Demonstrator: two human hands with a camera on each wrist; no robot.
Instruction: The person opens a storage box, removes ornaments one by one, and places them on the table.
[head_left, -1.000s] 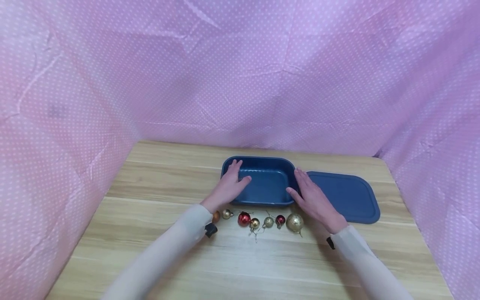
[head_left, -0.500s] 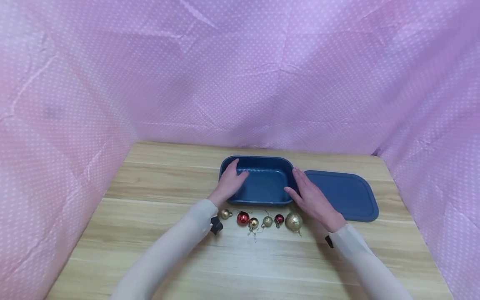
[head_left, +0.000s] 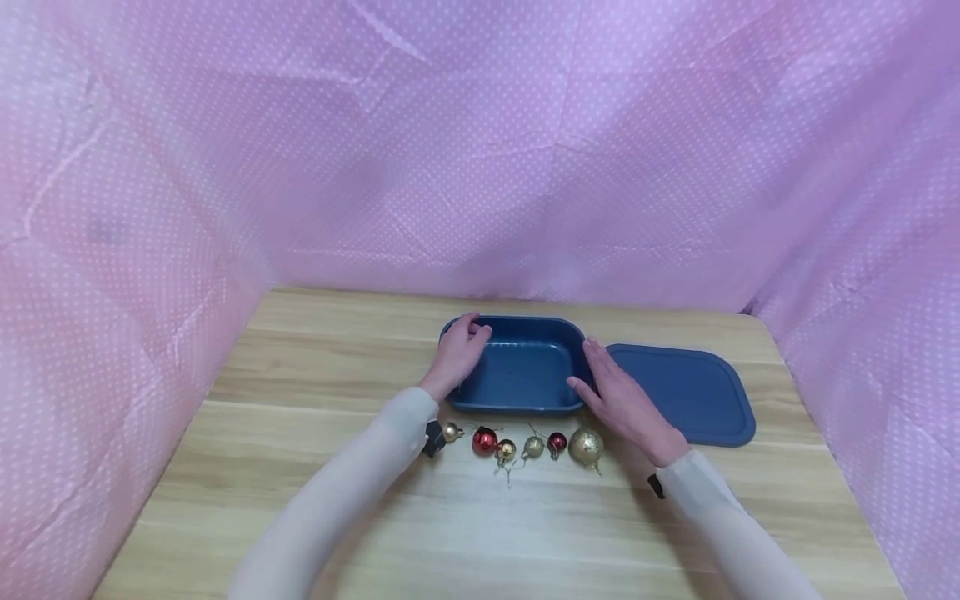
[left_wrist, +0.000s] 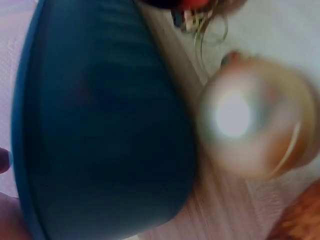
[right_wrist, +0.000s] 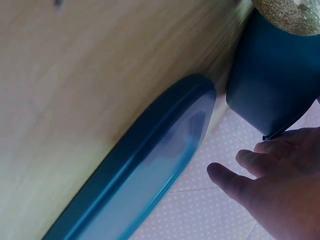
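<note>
A deep blue rectangular container [head_left: 525, 375] stands uncovered, and its visible inside is bare. My left hand [head_left: 456, 354] is over its left end, fingers loosely bent and thumb close to them. In the left wrist view only a fingertip [left_wrist: 4, 161] and part of the hand show beyond the rim, with no object seen in them. My right hand [head_left: 624, 400] lies along the container's right side with straight fingers and the thumb spread over the rim. Whether the left hand touches the rim is hard to see.
A row of small baubles lies in front of the container: a pale gold one [head_left: 451, 432], a red one [head_left: 484, 442], a large glittery one [head_left: 586, 447] and several others. The flat blue lid [head_left: 686, 393] rests to the right. Pink dotted cloth [head_left: 480, 167] encloses the wooden table.
My left hand has drawn back a little toward the container's left rim, its thumb closing in on its fingers. The right hand has stayed almost still. Container, lid and baubles stay put.
</note>
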